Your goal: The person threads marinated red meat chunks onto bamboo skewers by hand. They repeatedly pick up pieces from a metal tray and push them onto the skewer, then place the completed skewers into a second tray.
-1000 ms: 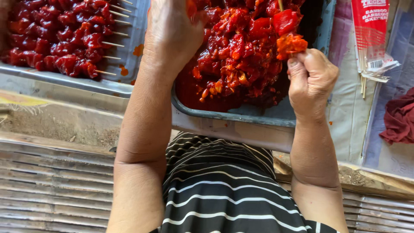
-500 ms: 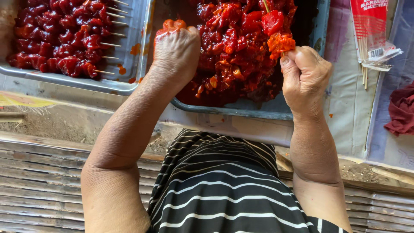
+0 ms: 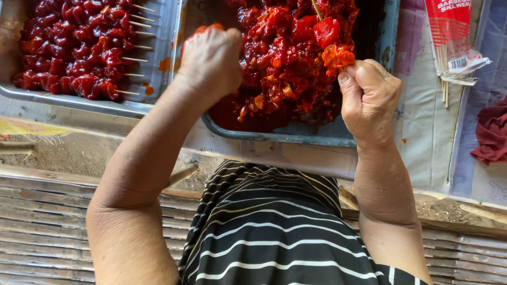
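Observation:
My right hand (image 3: 369, 97) grips a thin wooden skewer (image 3: 317, 9) that stands upright with red marinated meat pieces (image 3: 331, 45) threaded on it, just above my fist. My left hand (image 3: 211, 60) is curled over the near left part of a dark tray (image 3: 296, 138) heaped with red marinated meat (image 3: 285, 58); its fingertips are stained red, and what they pinch is hidden behind the hand. Both hands hover over this tray.
A metal tray (image 3: 153, 92) at the far left holds several finished meat skewers (image 3: 74, 47). A packet of bamboo skewers (image 3: 449, 37) lies at the right on a pale cloth, with a dark red rag (image 3: 491, 137) beyond. My striped shirt fills the lower middle, above slatted bamboo flooring.
My left hand has drawn back toward me from deep in the meat tray and lowered to its near left edge. My right hand holds the skewer in nearly the same place.

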